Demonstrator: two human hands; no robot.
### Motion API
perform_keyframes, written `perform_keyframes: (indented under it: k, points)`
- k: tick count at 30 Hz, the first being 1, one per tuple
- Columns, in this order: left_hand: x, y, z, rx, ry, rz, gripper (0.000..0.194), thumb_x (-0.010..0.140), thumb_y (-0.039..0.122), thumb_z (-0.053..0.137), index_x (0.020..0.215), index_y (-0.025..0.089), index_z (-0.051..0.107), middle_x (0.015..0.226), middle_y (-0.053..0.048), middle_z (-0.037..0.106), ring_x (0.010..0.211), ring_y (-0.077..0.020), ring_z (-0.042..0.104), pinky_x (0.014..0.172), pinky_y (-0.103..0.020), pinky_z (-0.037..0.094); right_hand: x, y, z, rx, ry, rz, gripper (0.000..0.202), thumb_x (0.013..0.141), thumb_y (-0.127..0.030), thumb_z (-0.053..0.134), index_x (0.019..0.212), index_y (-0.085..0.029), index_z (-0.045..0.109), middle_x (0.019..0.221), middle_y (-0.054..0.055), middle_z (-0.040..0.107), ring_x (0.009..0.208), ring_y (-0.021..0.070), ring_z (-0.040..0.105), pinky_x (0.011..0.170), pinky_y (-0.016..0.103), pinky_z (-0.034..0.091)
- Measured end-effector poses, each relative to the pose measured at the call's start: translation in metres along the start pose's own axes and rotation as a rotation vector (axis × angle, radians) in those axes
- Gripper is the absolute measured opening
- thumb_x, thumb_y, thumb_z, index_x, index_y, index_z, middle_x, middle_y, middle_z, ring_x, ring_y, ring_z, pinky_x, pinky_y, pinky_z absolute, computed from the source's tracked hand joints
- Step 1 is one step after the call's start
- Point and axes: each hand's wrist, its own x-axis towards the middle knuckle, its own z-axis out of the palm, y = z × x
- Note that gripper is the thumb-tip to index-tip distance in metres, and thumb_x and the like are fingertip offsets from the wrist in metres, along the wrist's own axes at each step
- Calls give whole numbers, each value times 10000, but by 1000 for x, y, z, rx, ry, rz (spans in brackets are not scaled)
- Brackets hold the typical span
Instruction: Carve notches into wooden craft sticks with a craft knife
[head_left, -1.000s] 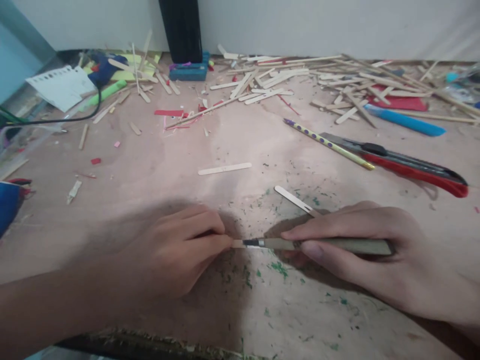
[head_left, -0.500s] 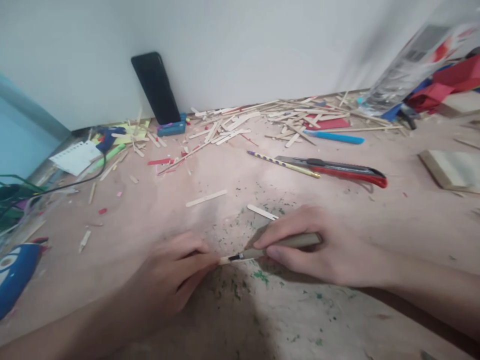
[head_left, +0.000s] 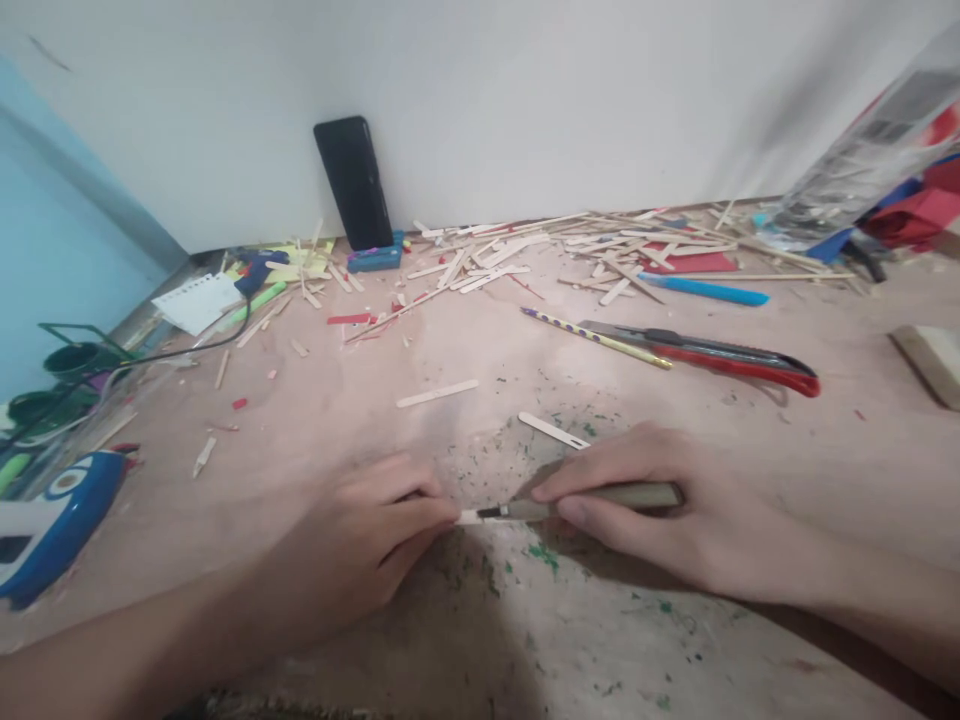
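Observation:
At the front of the table, my left hand [head_left: 386,525] is closed, its fingertips pinching a small wooden craft stick [head_left: 469,517] whose end sticks out to the right. My right hand [head_left: 645,510] grips a craft knife [head_left: 525,509] with a thick, pale brown handle. Its dark blade touches the stick just right of my left fingertips. Just beyond my right fingers lies a craft stick with a slit at one end [head_left: 551,430]. Another craft stick [head_left: 437,393] rests farther left. Green shavings [head_left: 544,557] are scattered under and around both hands.
A heap of craft sticks [head_left: 487,265] lines the wall. A black phone [head_left: 352,183] leans there. A patterned pencil [head_left: 596,338], a red-and-black utility knife [head_left: 720,357] and a blue pen-like tool [head_left: 705,290] lie beyond my right hand. A clear bottle [head_left: 855,160] stands far right.
The whole view has shifted, so everything appears farther right. The knife blade stays against the stick, and both hands keep their grips.

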Motion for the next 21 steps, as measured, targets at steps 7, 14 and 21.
perform_keyframes:
  k: [7,14,21]
  points:
    - [2,0,-1,38,17,92,174,1087,156,594,1156,215,743,1069,3,735,952,-130,649,838,-253,495,0,4,-2,113,21,225,294,979,-496,738,1008,-256,905,855,42,871,743,203,827,664,256,646]
    - [2,-9,0,78,28,197,213,1090,95,554,1165,181,734,1091,-29,741,985,-150,650,880,-270,505,1,3,-2,196,52,257,271,932,-506,806,999,-262,902,809,37,861,722,184,817,668,235,645]
    - [9,-9,-4,104,80,158,210,1109,129,548,1118,154,757,1022,-30,734,952,-156,656,880,-272,507,2,4,-2,176,77,237,220,920,-464,818,958,-265,903,812,44,862,698,183,813,614,218,631]
